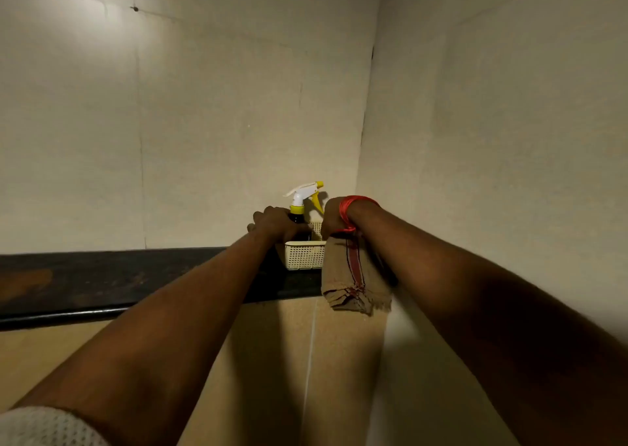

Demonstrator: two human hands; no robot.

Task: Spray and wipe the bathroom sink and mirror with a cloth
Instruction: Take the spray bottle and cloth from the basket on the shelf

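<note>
Yellow-and-white trigger head on a dark spray bottle, standing upright in a cream perforated basket. Long axis vertical; nozzle tip aimed right, toward the corner of the 2 walls. Basket parked at the far right end of a dark shelf, tucked against the corner, probably a storage spot out of the way of splashes.

Left hand wrapped round the bottle's shoulder just below the yellow collar, grip closed on it, fingers hidden behind the bottle. Held low on the neck rather than at the trigger: likely a lifting hold, good for drawing the bottle straight up out of the basket, not yet for spraying.

Right hand just beside the basket's right edge, red thread tied at the wrist. Grip closed on a folded brown cloth with a red stripe, pinched at its upper end so the rest hangs straight down past the shelf's front edge, frayed end lowest. Kept folded, presumably for a compact wiping pad.

No sink or mirror in view; spraying and wiping apparently not yet begun.
</note>
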